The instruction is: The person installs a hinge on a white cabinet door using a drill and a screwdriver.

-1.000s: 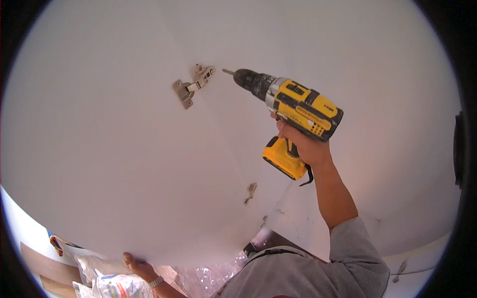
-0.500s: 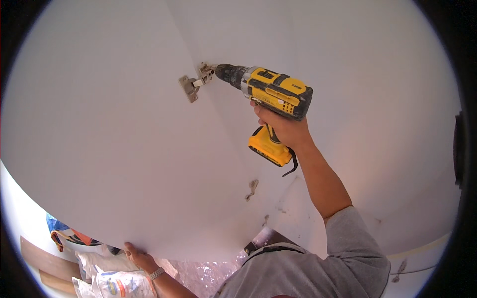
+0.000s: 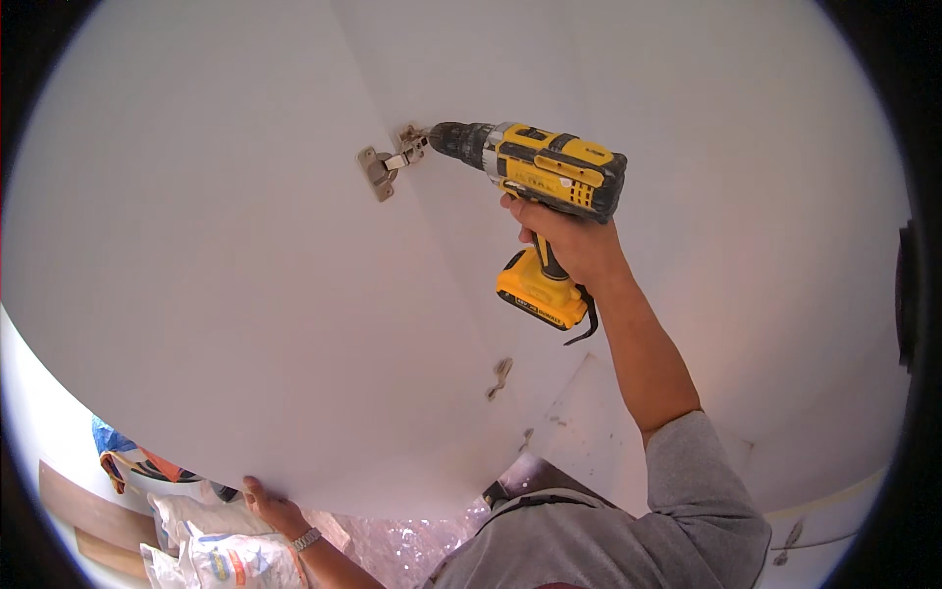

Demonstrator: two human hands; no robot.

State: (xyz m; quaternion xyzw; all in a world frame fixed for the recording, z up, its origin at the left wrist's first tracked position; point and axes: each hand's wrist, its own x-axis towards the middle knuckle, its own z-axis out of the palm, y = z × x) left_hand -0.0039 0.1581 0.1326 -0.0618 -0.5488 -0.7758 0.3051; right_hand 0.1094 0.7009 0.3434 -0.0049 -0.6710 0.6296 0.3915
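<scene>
My right hand (image 3: 574,243) has its fingers clamped round the drill (image 3: 551,167), whose long axis runs left, slightly upward, to the hinge (image 3: 395,160), up-left of them. The farther left hand (image 3: 278,511) meets the panel's (image 3: 275,334) lower edge; its grip I cannot tell.

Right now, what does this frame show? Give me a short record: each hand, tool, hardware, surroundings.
Left hand: at the lower edge of the white panel
Right hand: gripping the yellow-and-black drill
Tool: drill, nose end at the metal hinge; exact contact unclear
Hardware: metal hinge; small metal plate lower and to its right
Surroundings: white bags, lower left
</scene>
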